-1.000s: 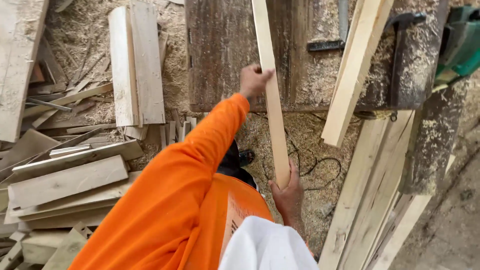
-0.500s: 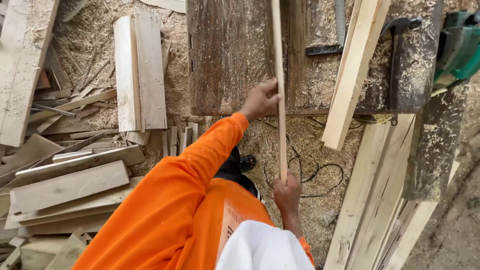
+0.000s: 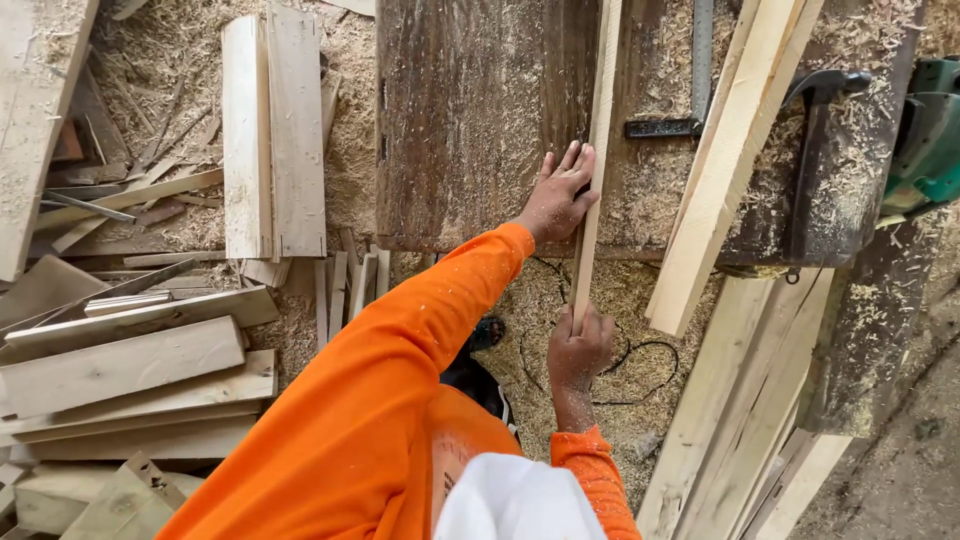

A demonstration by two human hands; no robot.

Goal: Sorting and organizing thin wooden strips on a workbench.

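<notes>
Right hand (image 3: pixel 578 350) fingers clenched on strip (image 3: pixel 597 160); left hand (image 3: pixel 558 198) fingers spread against it

Thin pale wood strip (image 3: pixel 596 170), held at two points.

The strip is a long, narrow, light-coloured slat of bare sawn timber, straight along its length. It runs nearly vertical in the view, leaning slightly, its far part lying over the dark, sawdust-strewn table (image 3: pixel 470 120) and its near end overhanging the table's edge. The left hand (image 3: pixel 558 198) rests against its side at the table edge; the right hand (image 3: pixel 578 350) grips its near end in closed fingers (image 3: pixel 590 328).
</notes>
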